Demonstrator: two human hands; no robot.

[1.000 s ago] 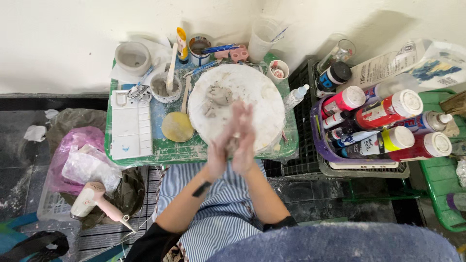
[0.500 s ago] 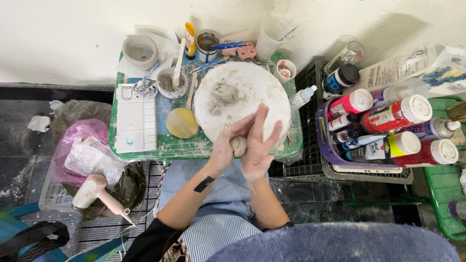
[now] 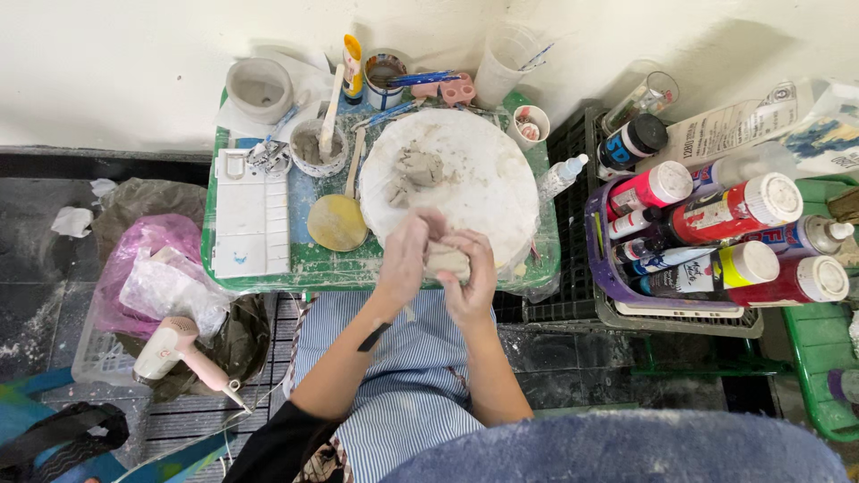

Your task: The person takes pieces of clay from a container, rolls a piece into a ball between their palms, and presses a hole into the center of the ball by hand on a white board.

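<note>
Left hand: my left hand [image 3: 407, 255] curls around the near-left side of a lump of pale grey clay [image 3: 446, 260], fingers closed on it.
Right hand: my right hand [image 3: 472, 273] cups the same lump from the right and below, fingers wrapped against it, so both hands grip it together.
Clay lump: it sits between my palms, over the near edge of a round white board [image 3: 488, 174], above my lap in a blue striped apron [image 3: 407, 385].
Round board: it lies on a small green table [image 3: 268, 268] smeared with clay; a second, rougher clay piece [image 3: 413, 170] rests near the board's middle, apart from my hands.
Left of the board: a flat yellow sponge [image 3: 337, 223] lies just beside it, then a white paint palette [image 3: 242, 213], and a small bowl of grey slip [image 3: 318, 148] with a wooden stick standing in it.
Right of the table: a purple basket [image 3: 608, 277] holds paint bottles with white caps lying on their sides.
Floor, left: a pink and white hair dryer [image 3: 174, 353] lies near plastic bags.
</note>
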